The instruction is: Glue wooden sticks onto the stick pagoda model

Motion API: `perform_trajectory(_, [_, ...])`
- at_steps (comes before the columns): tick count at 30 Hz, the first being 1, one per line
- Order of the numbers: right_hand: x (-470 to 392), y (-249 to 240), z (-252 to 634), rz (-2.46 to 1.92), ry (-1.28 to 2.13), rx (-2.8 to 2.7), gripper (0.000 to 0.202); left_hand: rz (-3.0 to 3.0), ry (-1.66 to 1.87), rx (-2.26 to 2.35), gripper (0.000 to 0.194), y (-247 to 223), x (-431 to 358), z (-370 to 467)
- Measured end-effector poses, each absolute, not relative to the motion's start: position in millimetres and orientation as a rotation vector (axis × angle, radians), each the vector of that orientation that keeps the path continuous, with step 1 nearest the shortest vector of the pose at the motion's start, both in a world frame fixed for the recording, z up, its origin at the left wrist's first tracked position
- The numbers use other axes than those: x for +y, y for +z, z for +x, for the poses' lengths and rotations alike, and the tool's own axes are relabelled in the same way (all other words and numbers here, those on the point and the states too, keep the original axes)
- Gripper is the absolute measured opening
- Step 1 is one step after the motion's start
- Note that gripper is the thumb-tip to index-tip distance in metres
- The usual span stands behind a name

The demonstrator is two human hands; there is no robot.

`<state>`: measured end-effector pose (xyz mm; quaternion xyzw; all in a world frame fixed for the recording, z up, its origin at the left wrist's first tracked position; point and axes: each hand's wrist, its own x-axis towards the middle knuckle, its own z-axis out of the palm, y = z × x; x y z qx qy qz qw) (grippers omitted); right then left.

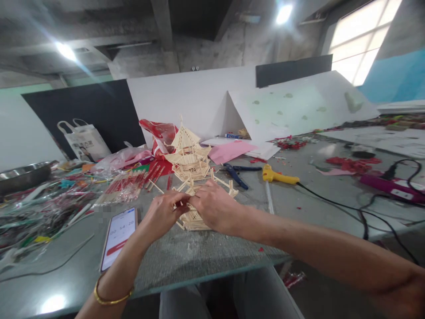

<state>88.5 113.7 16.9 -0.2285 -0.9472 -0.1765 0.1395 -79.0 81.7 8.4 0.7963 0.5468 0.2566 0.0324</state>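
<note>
A tiered pagoda model of pale wooden sticks (191, 166) stands upright near the middle of the table, its pointed roof at the top. Both hands are at the front of its lower tier. My left hand (165, 212) comes from the left, thumb and fingers pinched together against the sticks. From the right, my right hand (214, 207) rests over the same tier with bent fingers, its fingertips close to those of the left. What lies between the fingertips is too small and covered to make out. The hands hide part of the lower tier.
A phone (118, 238) showing a timer lies left. Behind the right hand are blue pliers (237, 173) and a yellow glue gun (280, 175) with a black cord. Wrapped sticks (124, 186) and clutter cover the left. The table's front edge (212, 278) is near the knees.
</note>
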Motion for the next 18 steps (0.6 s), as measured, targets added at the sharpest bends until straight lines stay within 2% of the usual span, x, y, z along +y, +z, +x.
perform_trajectory(10, [117,13,92,-0.61,-0.455,-2.69,0.01,2.502,0.792,1.681,0.014,5,83,-80])
perform_trajectory(18, [122,7,95,-0.55,-0.467,-2.648,0.012,2.647,0.839,1.712,0.033,6,78,-86])
